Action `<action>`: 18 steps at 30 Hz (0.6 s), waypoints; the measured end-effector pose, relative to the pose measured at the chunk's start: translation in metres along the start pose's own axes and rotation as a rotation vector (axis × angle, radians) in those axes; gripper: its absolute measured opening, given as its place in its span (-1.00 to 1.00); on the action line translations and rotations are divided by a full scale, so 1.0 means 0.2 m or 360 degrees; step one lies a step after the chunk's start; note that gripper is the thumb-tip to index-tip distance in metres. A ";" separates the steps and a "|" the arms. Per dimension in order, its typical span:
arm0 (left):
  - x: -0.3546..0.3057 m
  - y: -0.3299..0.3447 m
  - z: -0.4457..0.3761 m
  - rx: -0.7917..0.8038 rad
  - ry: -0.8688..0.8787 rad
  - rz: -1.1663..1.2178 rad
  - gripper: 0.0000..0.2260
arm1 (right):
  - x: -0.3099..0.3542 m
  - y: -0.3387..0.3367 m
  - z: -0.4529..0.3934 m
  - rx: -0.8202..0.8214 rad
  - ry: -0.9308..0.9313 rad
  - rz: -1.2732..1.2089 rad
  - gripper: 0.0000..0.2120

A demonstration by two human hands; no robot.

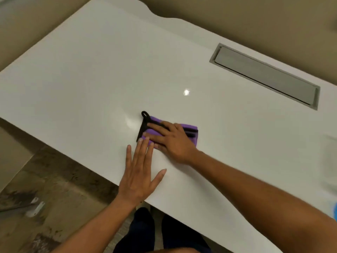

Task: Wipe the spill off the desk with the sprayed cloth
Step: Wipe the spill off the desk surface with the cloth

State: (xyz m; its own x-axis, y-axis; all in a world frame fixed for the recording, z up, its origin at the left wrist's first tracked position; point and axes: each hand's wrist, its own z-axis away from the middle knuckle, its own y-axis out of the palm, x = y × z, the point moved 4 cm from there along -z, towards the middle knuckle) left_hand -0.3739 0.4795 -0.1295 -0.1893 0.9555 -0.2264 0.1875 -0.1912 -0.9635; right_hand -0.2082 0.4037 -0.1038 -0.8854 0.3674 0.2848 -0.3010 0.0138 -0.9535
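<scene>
A folded purple cloth [189, 131] with black edging and a black hanging loop lies on the glossy white desk [91, 79]. My right hand [173, 141] presses flat on top of the cloth, fingers spread toward the left. My left hand [138, 172] rests flat on the desk just in front of the cloth, its fingertips touching the cloth's near corner. A faint wet sheen [130, 122] shows on the desk just left of the cloth.
A grey recessed cable tray lid [264, 75] is set into the desk at the far right. The desk's front edge runs diagonally past my legs [142, 232]. A blurred white and blue object [332, 161] sits at the right border. Floor lies to the left.
</scene>
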 end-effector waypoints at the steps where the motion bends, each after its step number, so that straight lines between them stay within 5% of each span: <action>1: 0.00 0.00 0.00 -0.0006 0.0010 0.0014 -0.19 | 0.00 0.01 0.13 -0.0011 0.0052 -0.0010 -0.55; 8: 0.00 0.02 -0.02 0.0032 0.0088 0.0050 -0.18 | -0.23 0.01 0.40 -0.0047 0.0316 0.0014 -0.55; 15: -0.01 0.02 -0.03 0.0212 0.0107 -0.0017 -0.16 | -1.08 -0.30 0.38 -0.0216 0.1146 0.0031 -0.41; 18: -0.01 0.02 -0.03 0.0258 0.0106 -0.0047 -0.16 | -1.03 -0.25 0.46 -0.0275 0.1200 0.0074 -0.45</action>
State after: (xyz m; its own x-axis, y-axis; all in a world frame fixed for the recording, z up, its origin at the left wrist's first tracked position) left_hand -0.3663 0.4775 -0.1325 -0.1271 0.9729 -0.1931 0.0238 -0.1916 -0.9812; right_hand -0.0434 0.2413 -0.1058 -0.3967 0.9041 0.1591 -0.1547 0.1050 -0.9824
